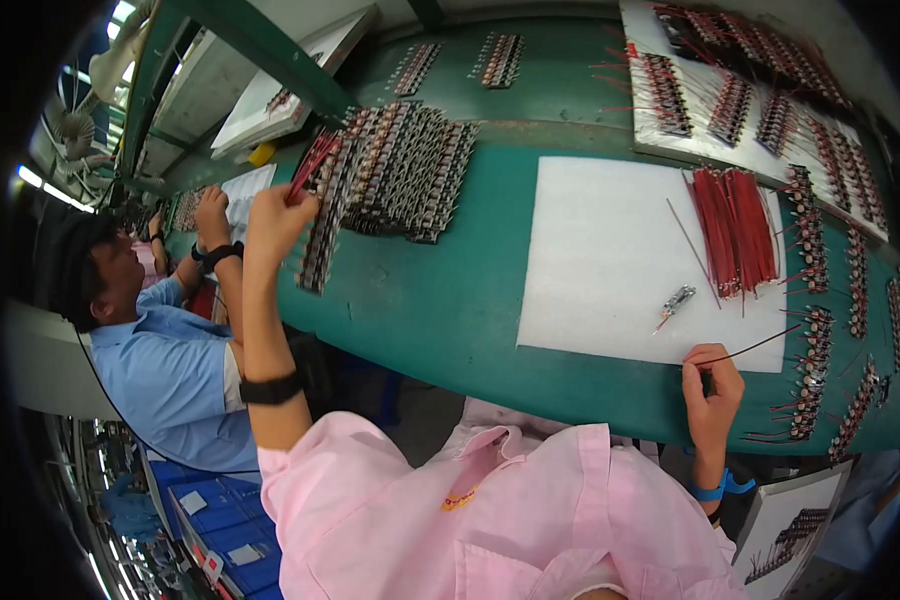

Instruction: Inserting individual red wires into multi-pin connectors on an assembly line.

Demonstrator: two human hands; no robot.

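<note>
My left hand (278, 222) is raised at the left, fingers closed on several red wires (315, 163). Right beside it, a dense block of small circuit boards (410, 170) lies in rows on the green table. Low at the right, my right hand (713, 392) pinches one thin dark wire (765, 343), which slants up to the right over the edge of a white foam sheet (600, 255). On that sheet lie a thick bundle of red wires (735, 232) and a small silvery part (676, 303) with thin leads.
Strips of small boards with red wires (812, 370) stand along the right side of the green table (440, 310). A white board (705, 140) bears more rows at the back right. A green post (270, 62) crosses the upper left. A co-worker (170, 350) in blue sits at left.
</note>
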